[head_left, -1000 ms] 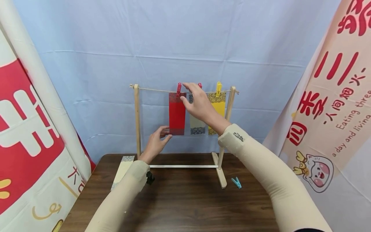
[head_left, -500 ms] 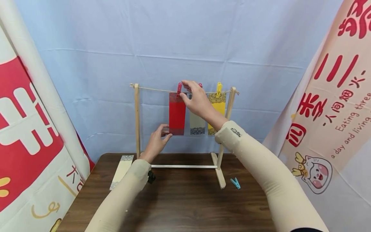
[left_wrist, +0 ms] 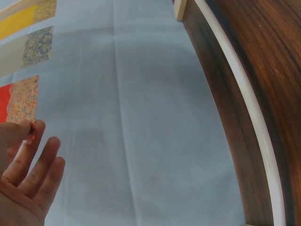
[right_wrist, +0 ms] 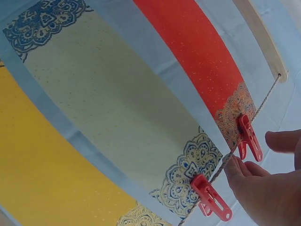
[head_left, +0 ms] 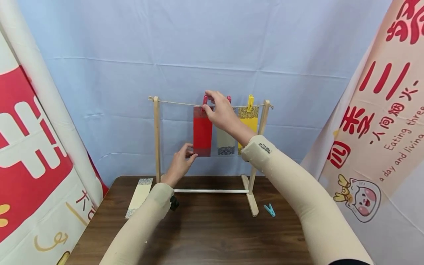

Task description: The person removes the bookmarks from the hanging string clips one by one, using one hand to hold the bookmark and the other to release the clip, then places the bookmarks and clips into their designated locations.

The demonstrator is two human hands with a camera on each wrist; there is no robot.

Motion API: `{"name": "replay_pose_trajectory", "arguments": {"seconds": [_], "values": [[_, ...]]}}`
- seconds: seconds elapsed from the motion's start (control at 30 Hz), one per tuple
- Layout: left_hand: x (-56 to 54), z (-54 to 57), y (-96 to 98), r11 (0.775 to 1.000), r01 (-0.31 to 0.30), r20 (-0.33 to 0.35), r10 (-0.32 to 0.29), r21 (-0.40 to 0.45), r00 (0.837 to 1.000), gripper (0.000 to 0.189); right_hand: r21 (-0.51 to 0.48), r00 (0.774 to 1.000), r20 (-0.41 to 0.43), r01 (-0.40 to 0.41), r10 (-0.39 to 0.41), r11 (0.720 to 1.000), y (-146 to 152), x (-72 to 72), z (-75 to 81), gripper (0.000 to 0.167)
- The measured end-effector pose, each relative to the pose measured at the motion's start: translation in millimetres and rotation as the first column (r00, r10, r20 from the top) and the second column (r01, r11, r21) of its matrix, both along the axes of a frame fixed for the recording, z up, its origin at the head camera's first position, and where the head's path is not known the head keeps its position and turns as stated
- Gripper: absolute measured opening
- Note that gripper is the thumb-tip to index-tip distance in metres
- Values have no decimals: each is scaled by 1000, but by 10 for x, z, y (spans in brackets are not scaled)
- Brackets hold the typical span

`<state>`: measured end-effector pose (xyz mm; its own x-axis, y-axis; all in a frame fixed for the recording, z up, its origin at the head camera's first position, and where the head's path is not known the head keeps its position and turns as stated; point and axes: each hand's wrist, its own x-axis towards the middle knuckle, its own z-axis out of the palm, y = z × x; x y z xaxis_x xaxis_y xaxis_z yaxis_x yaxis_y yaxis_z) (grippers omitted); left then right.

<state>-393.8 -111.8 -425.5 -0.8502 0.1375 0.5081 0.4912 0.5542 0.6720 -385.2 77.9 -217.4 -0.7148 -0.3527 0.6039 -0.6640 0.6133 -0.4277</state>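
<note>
A red paper strip (head_left: 202, 134) with a patterned border hangs from a string (head_left: 175, 102), held by a red clothespin (right_wrist: 250, 136). My left hand (head_left: 178, 166) pinches its lower left corner between thumb and index finger, the other fingers spread in the left wrist view. Close beside that clothespin is my right hand (head_left: 222, 111); in the right wrist view a gap shows between its thumb and the clip. To the right hang a grey-green strip (right_wrist: 113, 94) on a second red clothespin (right_wrist: 211, 197) and a yellow strip (head_left: 250, 127) on a yellow clothespin (head_left: 250, 102).
The string runs between two wooden posts (head_left: 157, 140) of a rack with a white crossbar (head_left: 212, 191). On the brown table (head_left: 212, 228) lie a cream paper strip (head_left: 140, 195) at left and a light blue clothespin (head_left: 269, 210) at right.
My right hand has shifted slightly left, its thumb and fingers now overlapping the red clothespin in the head view. My left hand stays at the red strip's corner.
</note>
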Motion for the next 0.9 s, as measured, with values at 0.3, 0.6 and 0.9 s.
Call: {"name": "replay_pose_trajectory", "arguments": {"seconds": [0.3, 0.6, 0.9], "values": [[17, 1, -3, 1000, -7, -5, 7, 10, 1000, 38, 42, 998, 55, 33, -35, 999, -29, -40, 34, 52], [10, -56, -34, 1000, 3, -19, -2, 27, 1000, 31, 43, 995, 86, 40, -44, 998, -31, -60, 62, 50], [1, -92, -31, 1000, 13, -37, -12, 23, 999, 30, 11, 993, 115, 38, -39, 999, -3, -94, 60, 45]]}}
